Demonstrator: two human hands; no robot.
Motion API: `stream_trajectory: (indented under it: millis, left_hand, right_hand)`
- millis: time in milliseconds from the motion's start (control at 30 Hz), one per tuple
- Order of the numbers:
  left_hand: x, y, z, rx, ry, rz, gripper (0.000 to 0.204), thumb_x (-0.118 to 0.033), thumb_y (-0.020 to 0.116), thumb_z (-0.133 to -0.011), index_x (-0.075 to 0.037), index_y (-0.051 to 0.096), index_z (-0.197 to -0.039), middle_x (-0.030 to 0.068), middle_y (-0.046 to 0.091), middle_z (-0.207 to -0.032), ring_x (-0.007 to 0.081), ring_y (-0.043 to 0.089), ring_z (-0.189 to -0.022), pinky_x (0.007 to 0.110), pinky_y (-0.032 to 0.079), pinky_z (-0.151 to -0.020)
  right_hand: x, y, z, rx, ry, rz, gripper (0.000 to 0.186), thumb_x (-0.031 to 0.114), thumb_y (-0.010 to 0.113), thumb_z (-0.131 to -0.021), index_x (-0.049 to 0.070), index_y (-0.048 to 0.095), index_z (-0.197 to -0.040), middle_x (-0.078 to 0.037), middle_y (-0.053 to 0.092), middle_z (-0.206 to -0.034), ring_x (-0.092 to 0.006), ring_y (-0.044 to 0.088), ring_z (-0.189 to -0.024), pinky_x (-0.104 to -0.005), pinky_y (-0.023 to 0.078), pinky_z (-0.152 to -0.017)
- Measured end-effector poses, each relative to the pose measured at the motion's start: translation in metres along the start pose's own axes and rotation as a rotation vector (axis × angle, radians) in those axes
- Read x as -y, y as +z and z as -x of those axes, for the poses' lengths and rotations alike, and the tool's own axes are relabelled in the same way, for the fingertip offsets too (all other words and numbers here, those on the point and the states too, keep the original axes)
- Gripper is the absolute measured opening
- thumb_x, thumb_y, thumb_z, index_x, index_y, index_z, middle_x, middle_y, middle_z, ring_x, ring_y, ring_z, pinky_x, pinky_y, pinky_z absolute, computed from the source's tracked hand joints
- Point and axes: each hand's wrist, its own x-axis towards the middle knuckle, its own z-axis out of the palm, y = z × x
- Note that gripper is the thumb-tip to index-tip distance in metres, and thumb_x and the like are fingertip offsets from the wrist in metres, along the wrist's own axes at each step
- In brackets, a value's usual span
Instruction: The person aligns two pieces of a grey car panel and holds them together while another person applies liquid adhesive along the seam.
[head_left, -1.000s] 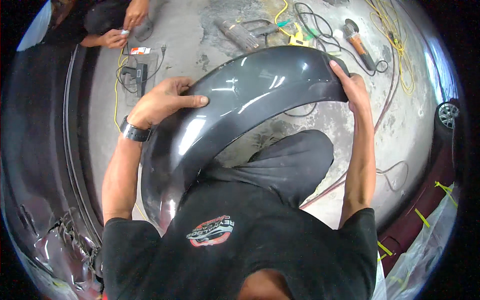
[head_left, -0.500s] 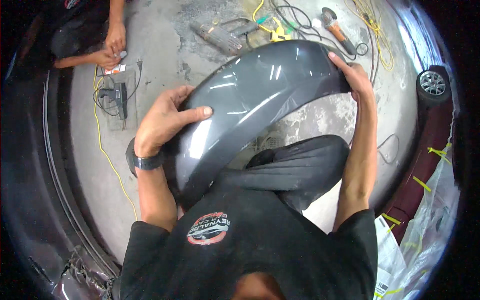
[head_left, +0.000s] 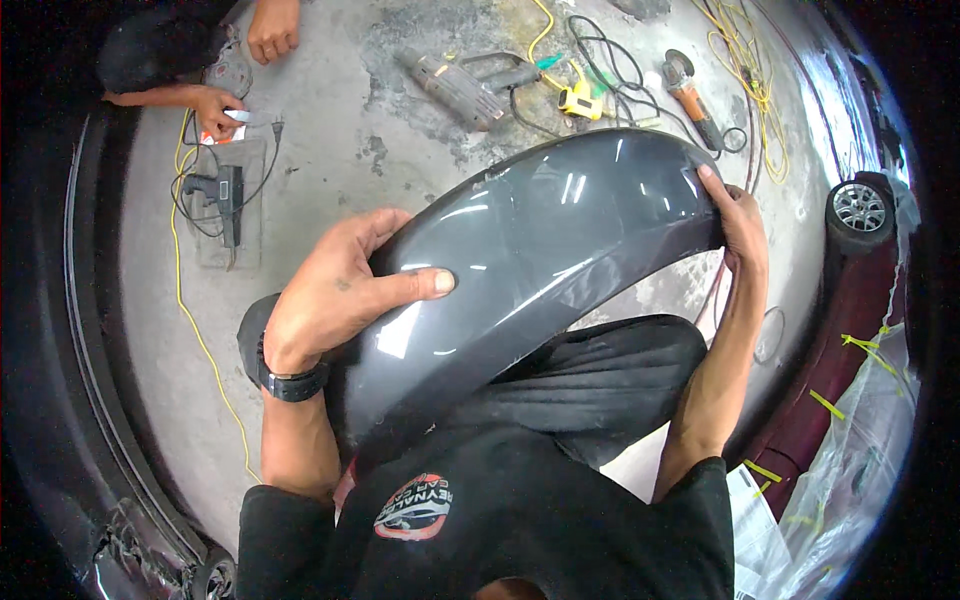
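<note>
a head-worn fisheye view looks steeply down over a black short-sleeved shirt (head_left: 590, 525), close above a curved glossy grey panel (head_left: 545, 235), facing the stained grey floor (head_left: 325, 150).

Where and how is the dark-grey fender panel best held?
Probably two-handed on the fender panel: left hand over its outer edge from the left, right hand round its right end from the right, thumbs on the glossy face. It is long and arched, so wide-spaced holds should steady it.

Stained grey concrete floor (head_left: 322, 150)
</note>
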Motion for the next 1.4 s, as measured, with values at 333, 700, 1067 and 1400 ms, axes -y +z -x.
stream_trajectory:
  millis: [333, 700, 1067, 1400]
  left_hand:
    - [-0.011, 0.012, 0.001, -0.013, -0.004, -0.008, 0.056, -0.021, 0.085, -0.079, 0.005, 0.060, -0.123, 0.0074, 0.069, -0.108, 0.0136, 0.064, -0.096, 0.027, 0.050, -0.089]
    - [-0.007, 0.017, 0.003, -0.056, 0.007, -0.046, 0.057, -0.022, 0.085, -0.080, 0.007, 0.060, -0.122, 0.0090, 0.069, -0.104, 0.0140, 0.065, -0.092, 0.027, 0.051, -0.085]
    - [-0.004, 0.011, 0.000, -0.024, -0.026, -0.049, 0.062, -0.024, 0.086, -0.080, 0.007, 0.058, -0.126, 0.0097, 0.069, -0.109, 0.0148, 0.065, -0.097, 0.028, 0.050, -0.090]
    - [-0.005, 0.012, 0.000, 0.000, 0.003, -0.051, 0.058, -0.026, 0.086, -0.079, 0.005, 0.061, -0.120, 0.0067, 0.069, -0.106, 0.0136, 0.064, -0.095, 0.027, 0.050, -0.089]
  right_hand:
    - [-0.002, -0.005, -0.001, 0.029, 0.002, -0.005, 0.077, 0.059, 0.080, -0.076, -0.015, 0.068, -0.092, -0.013, 0.067, -0.076, -0.0185, 0.061, -0.063, -0.0299, 0.048, -0.062]
    - [-0.009, -0.003, -0.003, -0.004, -0.010, -0.003, 0.077, 0.062, 0.080, -0.073, -0.012, 0.069, -0.087, -0.009, 0.062, -0.068, -0.0147, 0.056, -0.055, -0.0295, 0.039, -0.051]
    - [-0.004, -0.003, -0.003, 0.033, -0.019, 0.004, 0.074, 0.059, 0.080, -0.075, -0.013, 0.068, -0.085, -0.010, 0.064, -0.070, -0.0168, 0.058, -0.057, -0.0312, 0.044, -0.053]
    - [-0.010, -0.007, -0.009, 0.029, 0.003, -0.027, 0.072, 0.056, 0.081, -0.077, -0.014, 0.068, -0.087, -0.013, 0.067, -0.073, -0.0179, 0.062, -0.059, -0.0293, 0.047, -0.057]
